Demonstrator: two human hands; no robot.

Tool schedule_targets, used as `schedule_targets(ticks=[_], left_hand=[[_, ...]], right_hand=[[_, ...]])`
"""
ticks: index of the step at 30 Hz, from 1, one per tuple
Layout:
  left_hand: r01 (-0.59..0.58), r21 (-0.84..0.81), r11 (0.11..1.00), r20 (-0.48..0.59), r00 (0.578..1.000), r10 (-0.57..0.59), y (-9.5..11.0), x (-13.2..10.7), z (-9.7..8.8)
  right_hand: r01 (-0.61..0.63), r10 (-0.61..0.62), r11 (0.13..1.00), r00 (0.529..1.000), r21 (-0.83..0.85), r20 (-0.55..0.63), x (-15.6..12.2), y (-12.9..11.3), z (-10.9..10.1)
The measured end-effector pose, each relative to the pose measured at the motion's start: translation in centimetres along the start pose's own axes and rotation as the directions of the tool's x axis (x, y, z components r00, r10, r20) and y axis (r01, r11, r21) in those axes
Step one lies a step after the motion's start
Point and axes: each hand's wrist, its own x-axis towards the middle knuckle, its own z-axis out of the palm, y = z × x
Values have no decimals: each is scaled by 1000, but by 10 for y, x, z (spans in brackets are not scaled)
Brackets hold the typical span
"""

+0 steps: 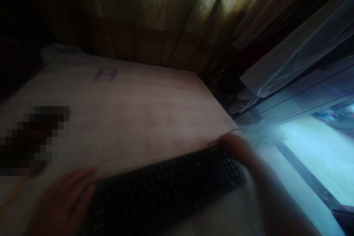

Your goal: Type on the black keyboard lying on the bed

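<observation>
A black keyboard (166, 188) lies slantwise in the lower middle of the head view, its right end farther from me. Whether it rests on the pale cloth or is held just above it, I cannot tell. At its left end is my left hand (66, 199), gripping the edge with the thumb alongside and the fingers reaching past the corner. My right hand (233, 145) is closed round the far right corner, its fingertips partly hidden and blurred. A thin dark cord (235, 130) shows close to the right hand.
The pale cloth-covered surface (138, 107) bears a dark mark like an H (105, 74). A pixelated dark patch (33, 136) covers something at left. Patterned curtains (157, 7) hang behind. On the right are hanging cloth (276, 73) and a bright floor (318, 151).
</observation>
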Motion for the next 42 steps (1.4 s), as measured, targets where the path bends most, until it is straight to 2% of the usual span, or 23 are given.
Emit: schedule_targets(ticks=[9, 19, 28, 37, 42], left_hand=[[-37, 14, 999, -2, 999, 37, 1, 2, -1], [36, 8, 999, 46, 998, -37, -1, -1, -2], [24, -7, 1000, 42, 999, -23, 1, -1, -1], [41, -4, 999, 55, 998, -41, 3, 0, -2], [48, 27, 999, 66, 997, -49, 4, 0, -2]], right_hand=[[109, -109, 994, 994, 21, -6, -22, -39, -17], [154, -155, 988, 987, -21, -50, -33, -56, -20], [346, -344, 938, 937, 31, -62, -35, -95, -21], [447, -453, 878, 891, 168, -4, -37, -129, -28], [466, -481, 856, 876, 226, 18, -37, -136, -35]])
